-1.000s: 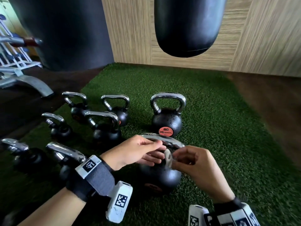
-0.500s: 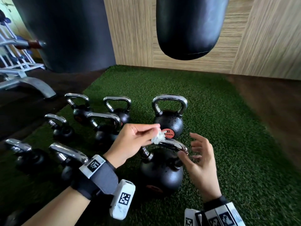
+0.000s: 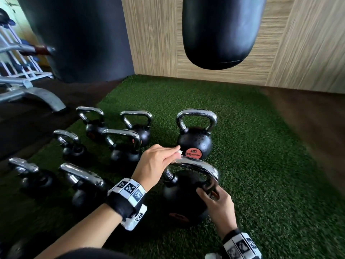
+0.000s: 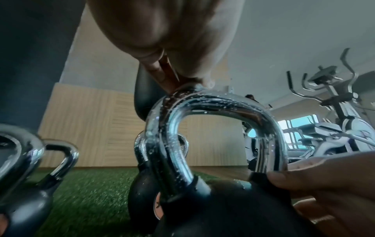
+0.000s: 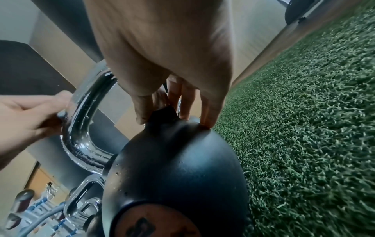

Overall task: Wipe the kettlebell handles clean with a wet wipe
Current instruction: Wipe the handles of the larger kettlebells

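Observation:
The nearest black kettlebell (image 3: 181, 200) stands on the turf, and its chrome handle (image 3: 197, 165) is speckled with droplets. My left hand (image 3: 164, 161) pinches a small white wet wipe (image 3: 180, 151) and presses it on the left top of that handle. My right hand (image 3: 214, 200) grips the handle's right post just above the ball. In the left wrist view the handle (image 4: 213, 104) arches under my left fingers (image 4: 178, 67), and the wipe is hidden. In the right wrist view my right fingers (image 5: 182, 102) wrap the post above the kettlebell's ball (image 5: 176, 160).
A kettlebell marked 20 (image 3: 194, 141) stands just behind. Several smaller kettlebells (image 3: 123, 146) crowd the left side. A black punching bag (image 3: 220, 30) hangs above the green turf (image 3: 261, 165). A bench frame (image 3: 37, 94) and a rack sit at the far left.
The wipe went from between both hands into my left hand alone, which moved it onto the handle's left top. My right hand let go, dropped and took hold of the handle's right post.

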`<state>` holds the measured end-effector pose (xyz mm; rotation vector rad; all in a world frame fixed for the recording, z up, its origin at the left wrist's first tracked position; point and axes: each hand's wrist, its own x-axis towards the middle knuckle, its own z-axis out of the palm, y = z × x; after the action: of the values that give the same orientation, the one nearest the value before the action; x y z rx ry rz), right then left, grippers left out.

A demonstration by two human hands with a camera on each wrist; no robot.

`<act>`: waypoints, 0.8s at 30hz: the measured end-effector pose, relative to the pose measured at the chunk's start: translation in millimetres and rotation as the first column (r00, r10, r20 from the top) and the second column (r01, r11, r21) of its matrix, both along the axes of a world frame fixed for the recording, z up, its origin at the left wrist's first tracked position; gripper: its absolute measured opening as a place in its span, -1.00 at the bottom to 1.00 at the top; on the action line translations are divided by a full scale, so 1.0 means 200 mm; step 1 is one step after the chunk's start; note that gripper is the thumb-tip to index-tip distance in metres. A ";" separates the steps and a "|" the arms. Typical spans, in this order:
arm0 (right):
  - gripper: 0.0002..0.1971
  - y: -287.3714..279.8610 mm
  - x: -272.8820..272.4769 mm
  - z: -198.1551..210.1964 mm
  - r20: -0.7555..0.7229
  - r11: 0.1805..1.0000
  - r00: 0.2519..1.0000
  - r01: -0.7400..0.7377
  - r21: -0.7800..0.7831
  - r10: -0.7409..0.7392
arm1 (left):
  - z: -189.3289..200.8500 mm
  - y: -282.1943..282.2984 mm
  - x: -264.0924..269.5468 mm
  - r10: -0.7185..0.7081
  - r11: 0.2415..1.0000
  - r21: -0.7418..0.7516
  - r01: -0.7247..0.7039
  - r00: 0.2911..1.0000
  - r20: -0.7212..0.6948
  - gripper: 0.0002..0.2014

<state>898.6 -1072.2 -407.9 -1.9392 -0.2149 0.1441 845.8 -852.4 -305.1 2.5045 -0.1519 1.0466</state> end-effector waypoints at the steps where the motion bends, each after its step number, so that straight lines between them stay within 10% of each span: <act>1: -0.77 0.00 0.00 0.00 0.003 1.000 1.000 0.001 -0.003 -0.001 | 0.00 0.01 -0.01 0.009 1.000 0.007 -0.009 1.000 -0.005 -0.63; 5: -0.75 0.00 -0.01 -0.02 0.005 1.000 1.000 -0.002 -0.021 0.002 | -0.02 0.01 -0.02 0.013 1.000 0.021 -0.012 0.998 -0.066 -0.65; 13: -0.78 -0.01 0.00 -0.01 -0.037 1.000 0.999 0.006 0.021 -0.005 | -0.18 0.18 -0.04 0.044 0.854 -0.499 -0.146 0.977 -0.211 -0.76; 19: -0.75 0.00 0.03 -0.04 -0.040 0.999 0.999 -0.014 0.050 0.016 | -0.39 0.18 -0.03 -0.129 0.421 -0.897 -0.133 0.971 -0.204 -0.74; 24: -0.68 0.00 0.05 -0.04 -0.068 1.000 0.998 -0.008 0.024 0.009 | -0.52 0.15 -0.04 -0.181 0.331 -0.923 -0.196 0.947 -0.266 -0.67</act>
<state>908.6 -1072.9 -416.3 -1.9062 -0.1788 0.2124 837.4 -821.9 -408.4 1.4729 0.4741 0.4163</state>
